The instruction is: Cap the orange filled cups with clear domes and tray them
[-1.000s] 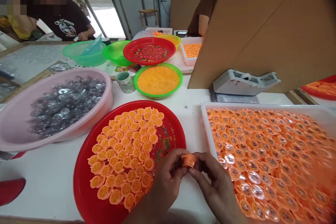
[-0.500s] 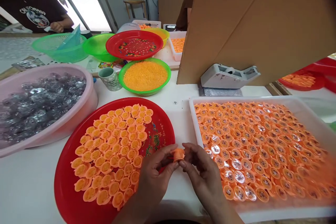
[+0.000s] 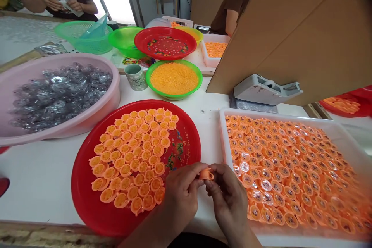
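Both my hands pinch one small orange cup [image 3: 206,174] between them, above the white table near its front edge. My left hand [image 3: 181,195] grips it from the left and my right hand [image 3: 228,197] from the right, fingers curled on it. To the left lies a red tray [image 3: 87,201] with several open orange cups filled with yellow grains. On the right stands a white tray [image 3: 222,124] packed with several orange cups under clear lids.
A pink basin [image 3: 72,124] of clear plastic lids sits at the left. Behind are a green bowl [image 3: 173,95] of yellow grains, a mug [image 3: 135,77], more bowls, a cardboard sheet [image 3: 290,27] and a white sealer [image 3: 266,90]. Other people sit at the far side.
My hands have kept hold of the orange cup and turned it slightly between the fingers. The view has shifted a little; the trays have stayed in place.
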### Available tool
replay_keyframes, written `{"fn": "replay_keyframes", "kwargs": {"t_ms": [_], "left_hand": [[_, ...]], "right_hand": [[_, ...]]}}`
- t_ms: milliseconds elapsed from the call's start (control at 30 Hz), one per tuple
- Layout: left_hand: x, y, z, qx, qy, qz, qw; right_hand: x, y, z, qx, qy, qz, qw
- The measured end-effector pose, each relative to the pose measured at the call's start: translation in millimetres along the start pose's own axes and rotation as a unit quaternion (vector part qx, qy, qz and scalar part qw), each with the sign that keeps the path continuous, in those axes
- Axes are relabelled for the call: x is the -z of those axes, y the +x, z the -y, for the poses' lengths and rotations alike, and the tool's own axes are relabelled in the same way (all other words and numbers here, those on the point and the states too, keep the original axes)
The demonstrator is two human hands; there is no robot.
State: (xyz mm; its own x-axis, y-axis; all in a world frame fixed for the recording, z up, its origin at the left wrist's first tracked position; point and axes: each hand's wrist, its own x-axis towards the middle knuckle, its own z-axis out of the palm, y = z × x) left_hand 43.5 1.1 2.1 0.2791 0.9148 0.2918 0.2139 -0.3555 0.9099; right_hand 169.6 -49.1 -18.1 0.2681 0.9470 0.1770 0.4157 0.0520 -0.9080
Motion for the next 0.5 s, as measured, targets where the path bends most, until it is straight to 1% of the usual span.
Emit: {"fn": "replay_keyframes", "kwargs": {"t_ms": [133, 200, 233, 267, 300, 333, 400, 433, 500], "left_hand": [[0, -4, 8, 0.052, 0.002, 0.003, 0.999], [0, -3, 11, 0.117, -0.028, 0.005, 0.993], [0, -1, 11, 0.164, -0.073, 0.006, 0.984], [0, 1, 11, 0.215, -0.139, 0.008, 0.967], [1, 3, 10, 0.263, -0.219, 0.009, 0.939], [1, 5, 8, 0.303, -0.299, 0.008, 0.905], [1, 9, 5, 0.353, -0.419, -0.001, 0.837], [2, 10, 4, 0.366, -0.450, -0.007, 0.814], [3, 11, 3, 0.387, -0.473, -0.012, 0.791]], "right_hand": [[-3, 2, -3, -0.009, 0.008, 0.013, 1.000], [-5, 6, -4, -0.034, 0.023, 0.023, 0.999], [-6, 8, -5, -0.053, 0.037, 0.030, 0.997], [-6, 11, -6, -0.074, 0.053, 0.037, 0.995], [-6, 14, -7, -0.091, 0.069, 0.041, 0.993], [-5, 17, -8, -0.104, 0.082, 0.045, 0.990], [-2, 21, -9, -0.110, 0.090, 0.047, 0.989], [-1, 22, -10, -0.109, 0.087, 0.045, 0.989], [3, 21, -11, -0.107, 0.077, 0.045, 0.990]]}}
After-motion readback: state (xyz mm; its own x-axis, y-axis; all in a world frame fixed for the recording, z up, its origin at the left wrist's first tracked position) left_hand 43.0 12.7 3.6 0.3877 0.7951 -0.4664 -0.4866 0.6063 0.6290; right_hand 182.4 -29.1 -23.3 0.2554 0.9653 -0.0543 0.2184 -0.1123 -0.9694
